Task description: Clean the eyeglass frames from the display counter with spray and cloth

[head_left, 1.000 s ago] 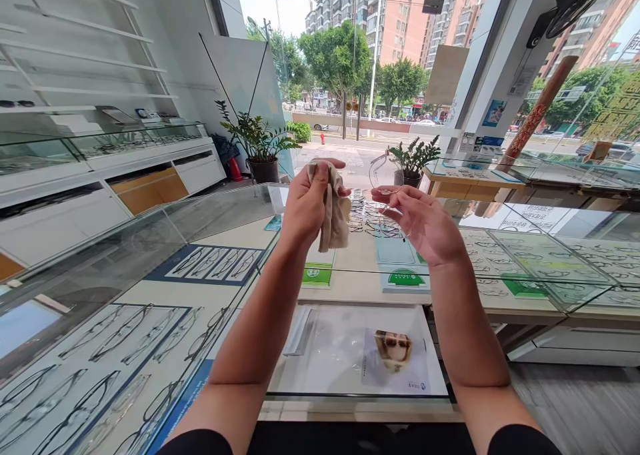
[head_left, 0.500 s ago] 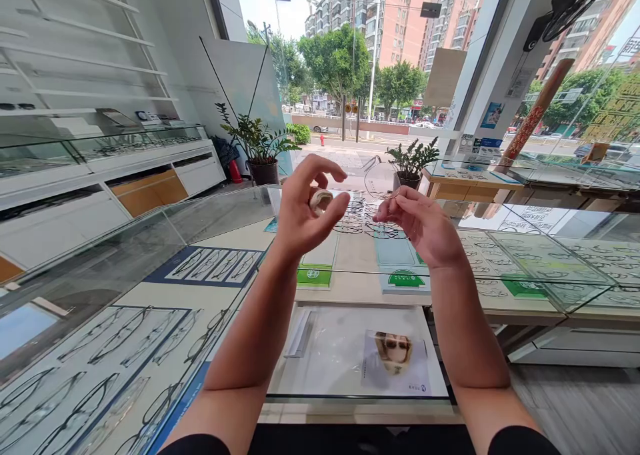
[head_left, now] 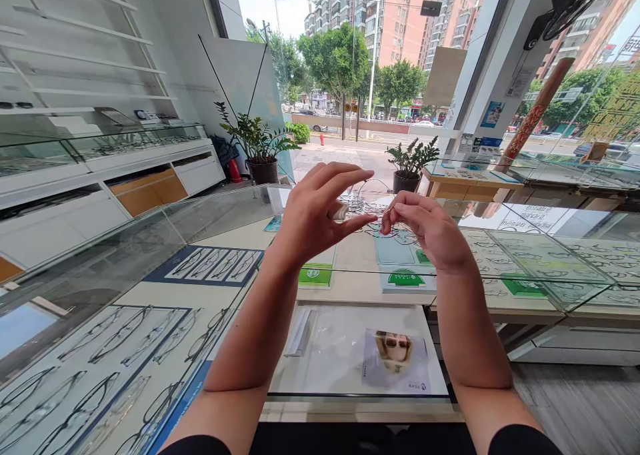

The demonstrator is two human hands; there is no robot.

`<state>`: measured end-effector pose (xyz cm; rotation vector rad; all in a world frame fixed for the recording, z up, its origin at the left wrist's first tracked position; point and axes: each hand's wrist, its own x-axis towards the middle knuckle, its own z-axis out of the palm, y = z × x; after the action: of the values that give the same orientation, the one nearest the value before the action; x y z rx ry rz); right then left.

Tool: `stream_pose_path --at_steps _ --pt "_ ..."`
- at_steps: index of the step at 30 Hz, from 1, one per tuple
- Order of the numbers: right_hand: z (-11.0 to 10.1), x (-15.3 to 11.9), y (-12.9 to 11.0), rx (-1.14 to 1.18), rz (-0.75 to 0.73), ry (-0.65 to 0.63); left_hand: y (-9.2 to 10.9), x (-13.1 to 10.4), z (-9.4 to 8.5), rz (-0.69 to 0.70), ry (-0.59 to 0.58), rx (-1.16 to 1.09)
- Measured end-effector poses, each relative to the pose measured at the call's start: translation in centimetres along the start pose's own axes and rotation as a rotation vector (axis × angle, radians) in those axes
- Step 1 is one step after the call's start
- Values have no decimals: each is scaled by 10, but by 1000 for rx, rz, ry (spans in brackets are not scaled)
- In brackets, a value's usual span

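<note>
My right hand (head_left: 425, 225) is closed in a pinch on a pair of thin-rimmed eyeglasses. One clear lens of the eyeglasses (head_left: 374, 183) shows between my hands; the rest is hard to pick out against the frames behind. Close on the left, my left hand (head_left: 323, 208) reaches around that lens with thumb and index finger stretched out and apart. Its other fingers are curled over a whitish wad, apparently cloth (head_left: 340, 211), mostly hidden in the palm. Whether the left fingertips touch the eyeglasses I cannot tell.
Below my hands runs a glass display counter (head_left: 360, 295). Inside lie rows of eyeglass frames (head_left: 120, 335), green-and-white cards (head_left: 405, 278) and a photo leaflet (head_left: 395, 358). Potted plants (head_left: 263, 148) stand beyond, near the window. More display cases (head_left: 540, 261) extend right.
My left hand has moved right, up to the eyeglasses, its thumb and index finger straighter. The eyeglasses have tilted and their visible lens sits lower. My right hand has shifted slightly.
</note>
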<state>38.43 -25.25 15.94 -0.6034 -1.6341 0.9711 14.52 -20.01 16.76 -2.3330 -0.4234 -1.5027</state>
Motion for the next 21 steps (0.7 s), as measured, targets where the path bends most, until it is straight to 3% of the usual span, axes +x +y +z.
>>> stream_pose_path --at_steps 8,15,21 --pt "6 -6 -6 -235 -125 88 1 1 -3 -11 31 -35" --pt "5 -7 5 -553 -502 360 -9 -1 -2 -66 257 -17" --pt "4 0 17 -629 -557 447 -5 -3 2 -186 341 -33"
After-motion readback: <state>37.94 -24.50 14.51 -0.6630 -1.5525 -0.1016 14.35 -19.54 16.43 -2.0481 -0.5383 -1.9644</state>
